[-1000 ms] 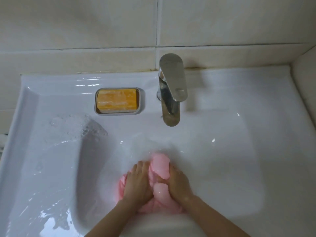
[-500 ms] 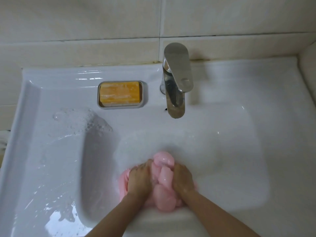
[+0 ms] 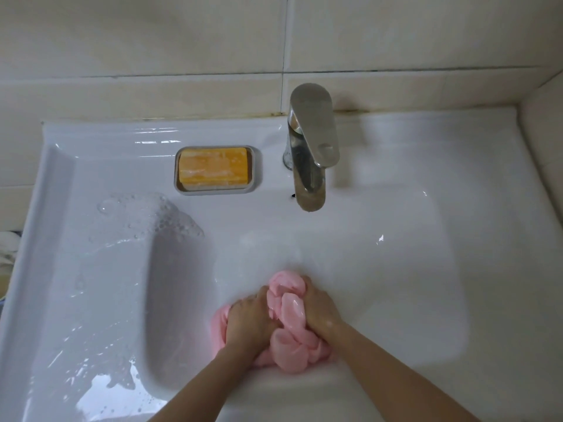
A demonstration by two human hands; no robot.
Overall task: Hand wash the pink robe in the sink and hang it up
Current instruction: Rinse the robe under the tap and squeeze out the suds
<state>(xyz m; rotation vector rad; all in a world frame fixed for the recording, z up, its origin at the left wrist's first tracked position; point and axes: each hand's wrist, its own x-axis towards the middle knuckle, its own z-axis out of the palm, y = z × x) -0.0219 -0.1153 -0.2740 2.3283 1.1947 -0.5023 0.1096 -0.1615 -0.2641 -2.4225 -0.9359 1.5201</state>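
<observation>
Hands meet in a white sink (image 3: 396,166). Left hand (image 3: 248,324) and right hand (image 3: 320,310) both curl their fingers (image 3: 306,289) tightly around the bunched pink robe (image 3: 289,333).

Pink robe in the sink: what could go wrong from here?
1. The left hand and right hand grip the pink robe bunched tight; inner folds may stay unwashed.
2. It sits close to the front rim of the sink; wrung water could splash over.
3. On the left ledge, suds and puddled water may run off.
</observation>
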